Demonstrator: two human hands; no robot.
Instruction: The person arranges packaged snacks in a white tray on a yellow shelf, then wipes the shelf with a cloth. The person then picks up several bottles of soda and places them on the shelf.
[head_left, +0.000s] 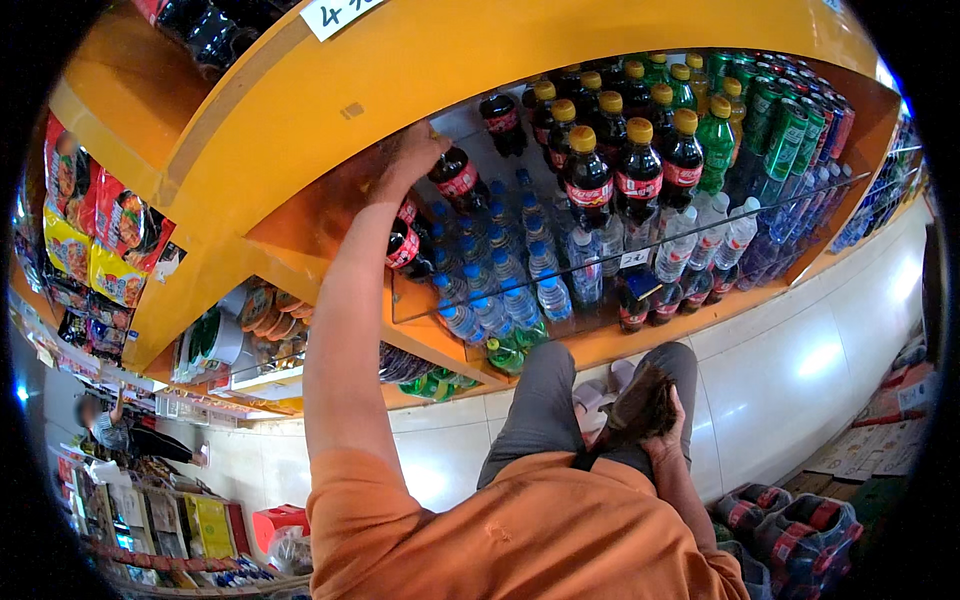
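My left hand (424, 154) reaches into the shelf at the upper left and grips the cap end of a cola bottle (457, 180), which is upright on the glass shelf (525, 277). More cola bottles (405, 247) stand under my left forearm. My right hand (670, 431) is low by my right knee, closed around a dark brown bundle (645, 401), perhaps a duster or cloth; its exact kind is unclear. Right of my left hand stand rows of cola bottles with yellow caps (587, 180), a green soda bottle (715, 142) and green cans (786, 139).
Blue-capped water bottles (519, 300) show below the glass. A price tag (634, 259) and a dark blue box (641, 284) are at its front edge. Wrapped bottle packs (806, 532) and cartons (862, 442) lie at the lower right. Another person (131, 435) is far left, by other shelves.
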